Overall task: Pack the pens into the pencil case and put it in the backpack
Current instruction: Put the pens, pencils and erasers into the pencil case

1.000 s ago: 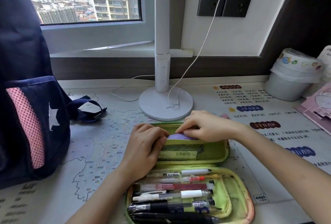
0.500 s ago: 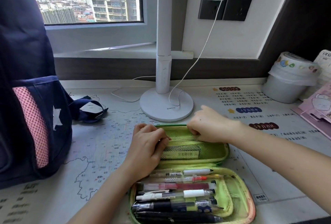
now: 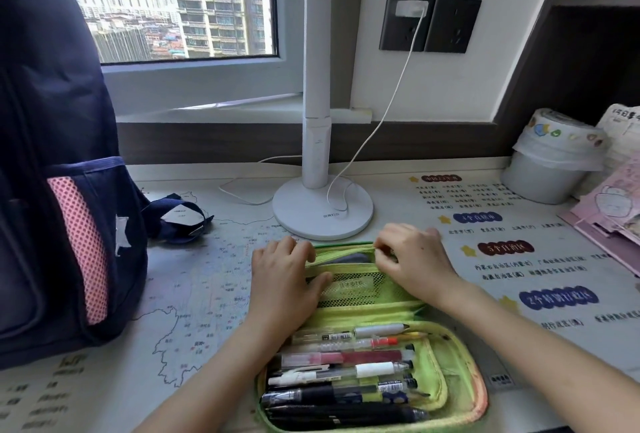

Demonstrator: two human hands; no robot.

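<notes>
A green pencil case (image 3: 450,360) lies open on the desk in front of me. Several pens (image 3: 343,368) lie side by side in its near half. The far half is a lid with a mesh pocket (image 3: 353,288). My left hand (image 3: 282,280) grips the lid's left end, thumb on the mesh. My right hand (image 3: 412,259) has its fingers curled at the lid's top edge and pinches it. A dark blue backpack (image 3: 52,169) with a pink mesh side pocket stands upright at the left.
A white desk lamp (image 3: 322,210) stands just behind the case, its cable running to a wall socket (image 3: 429,23). A small white bin (image 3: 550,162) and pink paper items (image 3: 609,210) sit at the right. A printed map mat (image 3: 194,294) covers the desk.
A purple item that my hands held at the lid's top edge is out of sight now. My right hand has slid right along that edge. The camera has moved a little closer.
</notes>
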